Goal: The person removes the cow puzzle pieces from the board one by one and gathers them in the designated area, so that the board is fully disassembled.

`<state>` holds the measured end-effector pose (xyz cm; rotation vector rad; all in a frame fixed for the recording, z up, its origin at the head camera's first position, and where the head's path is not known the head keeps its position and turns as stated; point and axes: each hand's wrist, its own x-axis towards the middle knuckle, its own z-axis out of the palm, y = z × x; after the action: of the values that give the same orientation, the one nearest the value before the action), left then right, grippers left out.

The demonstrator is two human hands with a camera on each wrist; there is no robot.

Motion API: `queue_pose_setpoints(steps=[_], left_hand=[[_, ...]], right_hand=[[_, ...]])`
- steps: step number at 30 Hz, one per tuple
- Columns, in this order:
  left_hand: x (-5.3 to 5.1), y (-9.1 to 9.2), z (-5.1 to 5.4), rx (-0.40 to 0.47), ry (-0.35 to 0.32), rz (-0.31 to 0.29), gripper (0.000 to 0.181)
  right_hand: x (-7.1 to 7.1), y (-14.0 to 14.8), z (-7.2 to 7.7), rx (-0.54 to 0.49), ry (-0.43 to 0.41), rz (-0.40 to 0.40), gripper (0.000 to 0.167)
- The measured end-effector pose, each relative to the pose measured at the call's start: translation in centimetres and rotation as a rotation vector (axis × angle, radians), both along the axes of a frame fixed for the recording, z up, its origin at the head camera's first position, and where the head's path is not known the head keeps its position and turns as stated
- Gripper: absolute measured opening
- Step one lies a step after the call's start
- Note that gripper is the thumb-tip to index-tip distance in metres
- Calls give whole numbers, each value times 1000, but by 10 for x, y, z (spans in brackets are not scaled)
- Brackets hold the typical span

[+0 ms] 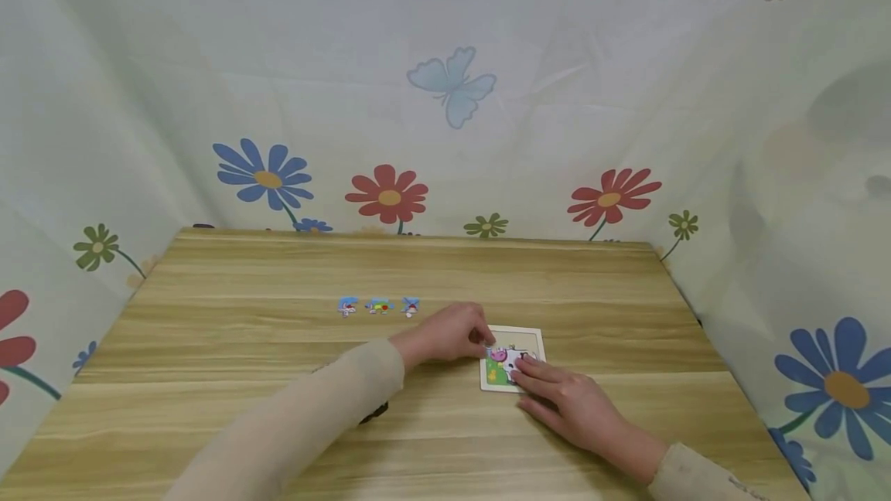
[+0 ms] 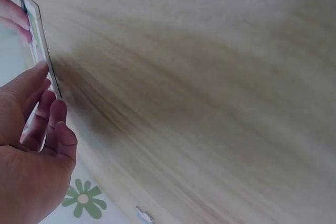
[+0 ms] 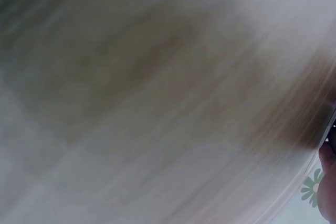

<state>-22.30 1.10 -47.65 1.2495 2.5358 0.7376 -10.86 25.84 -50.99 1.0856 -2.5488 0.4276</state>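
A small square jigsaw puzzle board (image 1: 511, 388) with a pale border lies on the table, showing part of a cow picture on green. At its upper left edge, my left hand (image 1: 452, 331) has curled fingers and thumb together around a small bluish puzzle piece, mostly hidden by the fingertips. The left hand (image 2: 37, 140) also shows beside the board's edge (image 2: 47, 51) in the left wrist view. My right hand (image 1: 574, 404) rests its extended fingers on the board's right part, covering some of the picture. Only a sliver of the right hand (image 3: 328, 187) appears in the right wrist view.
Three loose puzzle pieces lie in a row farther left: one blue and white (image 1: 347, 306), one multicoloured (image 1: 379, 306), one blue and red (image 1: 411, 306). A dark object (image 1: 374, 413) is partly hidden by the left sleeve. A flowered curtain (image 1: 327, 99) surrounds the wooden table (image 1: 278, 269).
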Motion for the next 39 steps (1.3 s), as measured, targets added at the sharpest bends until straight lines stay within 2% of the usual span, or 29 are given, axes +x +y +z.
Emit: queue_pose_setpoints(steps=[8, 13, 21, 29, 39], left_hand=[[7, 0, -2, 37, 12, 15, 14], [9, 1, -7, 68, 32, 35, 13], [14, 1, -12, 86, -6, 83, 18], [18, 4, -9, 77, -30, 131, 17], [19, 4, -10, 98, -59, 156, 19]], right_hand=[[1, -1, 2, 4, -13, -10, 45], [2, -1, 3, 9, -23, -17, 46], [2, -1, 2, 4, -17, -17, 47], [2, -1, 4, 6, -22, -23, 46], [2, -2, 3, 0, -16, -20, 47]])
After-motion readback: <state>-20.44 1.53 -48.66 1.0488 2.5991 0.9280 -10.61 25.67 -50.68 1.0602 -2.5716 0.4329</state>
